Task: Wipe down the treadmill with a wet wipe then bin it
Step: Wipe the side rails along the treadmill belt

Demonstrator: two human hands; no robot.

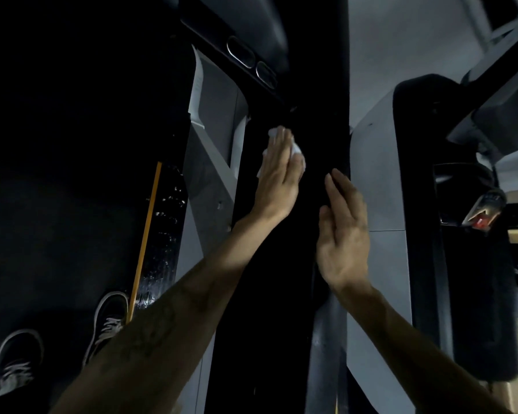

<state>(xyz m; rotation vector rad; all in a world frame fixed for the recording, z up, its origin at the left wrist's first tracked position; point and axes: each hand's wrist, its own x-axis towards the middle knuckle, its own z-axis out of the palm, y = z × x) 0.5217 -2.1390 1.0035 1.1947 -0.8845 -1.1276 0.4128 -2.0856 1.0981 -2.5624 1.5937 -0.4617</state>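
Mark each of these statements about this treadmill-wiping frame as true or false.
1. The left hand presses a white wet wipe against the treadmill's dark surface. True.
2. The right hand also holds a wipe. False: it holds nothing, its fingers straight.
3. Two dark lace-up shoes show at lower left. True.
4. The wipe is already in a bin. False: it is under the left hand, and no bin is in view.
5. A yellow stripe runs left of the left forearm. True.
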